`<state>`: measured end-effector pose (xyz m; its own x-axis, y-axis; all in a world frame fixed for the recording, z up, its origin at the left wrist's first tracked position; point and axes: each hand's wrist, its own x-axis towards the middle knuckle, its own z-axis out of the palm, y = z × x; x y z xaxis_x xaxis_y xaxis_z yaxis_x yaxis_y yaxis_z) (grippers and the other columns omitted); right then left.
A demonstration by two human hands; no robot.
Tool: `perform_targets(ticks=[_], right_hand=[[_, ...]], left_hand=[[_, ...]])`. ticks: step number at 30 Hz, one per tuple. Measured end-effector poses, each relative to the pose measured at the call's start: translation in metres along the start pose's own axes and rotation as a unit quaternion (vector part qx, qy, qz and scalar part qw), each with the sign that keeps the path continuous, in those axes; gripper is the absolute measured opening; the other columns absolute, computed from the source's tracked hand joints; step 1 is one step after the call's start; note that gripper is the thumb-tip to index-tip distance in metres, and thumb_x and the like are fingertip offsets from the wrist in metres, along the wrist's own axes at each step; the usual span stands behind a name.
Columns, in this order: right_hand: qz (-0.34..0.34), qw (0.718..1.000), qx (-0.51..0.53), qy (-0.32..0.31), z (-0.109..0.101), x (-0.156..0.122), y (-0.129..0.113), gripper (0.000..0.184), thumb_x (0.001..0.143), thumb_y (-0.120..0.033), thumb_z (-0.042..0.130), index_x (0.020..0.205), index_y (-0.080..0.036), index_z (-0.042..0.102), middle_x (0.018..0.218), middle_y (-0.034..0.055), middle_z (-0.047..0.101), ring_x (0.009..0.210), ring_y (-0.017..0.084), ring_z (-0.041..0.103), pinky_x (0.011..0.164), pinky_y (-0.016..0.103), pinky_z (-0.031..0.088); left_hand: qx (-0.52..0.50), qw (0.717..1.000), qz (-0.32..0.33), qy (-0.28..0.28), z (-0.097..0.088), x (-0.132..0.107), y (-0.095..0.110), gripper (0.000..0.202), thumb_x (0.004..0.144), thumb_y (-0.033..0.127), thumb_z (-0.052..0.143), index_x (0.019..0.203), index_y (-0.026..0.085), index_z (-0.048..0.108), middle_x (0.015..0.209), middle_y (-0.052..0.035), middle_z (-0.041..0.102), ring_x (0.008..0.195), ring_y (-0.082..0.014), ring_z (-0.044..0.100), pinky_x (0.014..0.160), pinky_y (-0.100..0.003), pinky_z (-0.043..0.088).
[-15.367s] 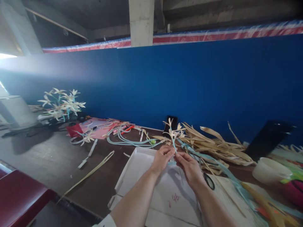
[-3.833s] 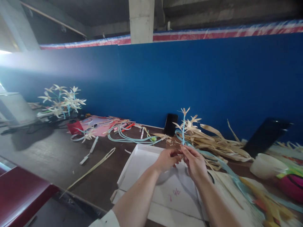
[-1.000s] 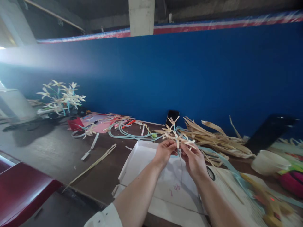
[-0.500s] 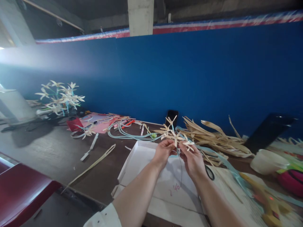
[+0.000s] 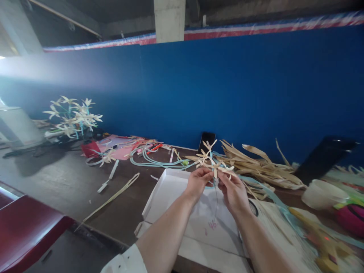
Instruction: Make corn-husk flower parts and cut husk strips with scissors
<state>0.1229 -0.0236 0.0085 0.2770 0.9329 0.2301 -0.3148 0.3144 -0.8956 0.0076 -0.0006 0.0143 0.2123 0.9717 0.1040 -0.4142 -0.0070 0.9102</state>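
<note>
The pale flower spray (image 5: 215, 167) is held up over the open white box (image 5: 170, 195), pinched at the base of its lowest blossoms by the fingers of both hands. The left hand (image 5: 197, 183) has thumb and forefinger pressed together close under a blossom, and the right hand (image 5: 233, 191) pinches just beside it; which petal or bit of stem each one grips is too small to tell. The work at this point looks like settling the lower blossoms around the stem. To do it well, let the left fingers act as the clamp, low on the stem and clear of the petals, and let the right fingers make the small adjustments. A light touch seems wise, since thin petals like these would probably crease or tear if squeezed. The thin wire (image 5: 217, 201) hangs below the hands, so mind that a wrist does not snag it. Turning the stem rather than reaching around it should spare the upper blossoms, which stand near the dried husks (image 5: 256, 170) on the desk (image 5: 122, 204) beyond
</note>
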Motion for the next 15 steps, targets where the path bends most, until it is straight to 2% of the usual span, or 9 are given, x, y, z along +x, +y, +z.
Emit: perform_targets(ticks=[4, 15], right_hand=[[0.025, 1.0, 0.019, -0.001, 0.001, -0.0004, 0.0002, 0.022, 0.066, -0.033, 0.076, 0.081, -0.02, 0.065, 0.063, -0.0033, 0.053, 0.051, 0.008, 0.041, 0.045, 0.02, 0.033], [0.128, 0.985, 0.109, -0.035, 0.0003, 0.0013, 0.0021, 0.02, 0.067, -0.029, 0.074, 0.081, -0.021, 0.062, 0.069, -0.0042, 0.056, 0.05, 0.006, 0.042, 0.041, 0.018, 0.032]], left_hand=[[-0.009, 1.0, -0.007, 0.011, 0.0015, -0.0011, 0.0019, 0.033, 0.059, 0.042, 0.075, 0.07, 0.013, 0.063, 0.059, 0.0001, 0.057, 0.053, -0.0082, 0.051, 0.053, -0.021, 0.045], [-0.022, 1.0, -0.003, 0.004, -0.0011, 0.001, -0.0026, 0.034, 0.059, 0.042, 0.075, 0.071, 0.012, 0.062, 0.064, -0.0007, 0.061, 0.055, -0.0081, 0.054, 0.054, -0.02, 0.045]])
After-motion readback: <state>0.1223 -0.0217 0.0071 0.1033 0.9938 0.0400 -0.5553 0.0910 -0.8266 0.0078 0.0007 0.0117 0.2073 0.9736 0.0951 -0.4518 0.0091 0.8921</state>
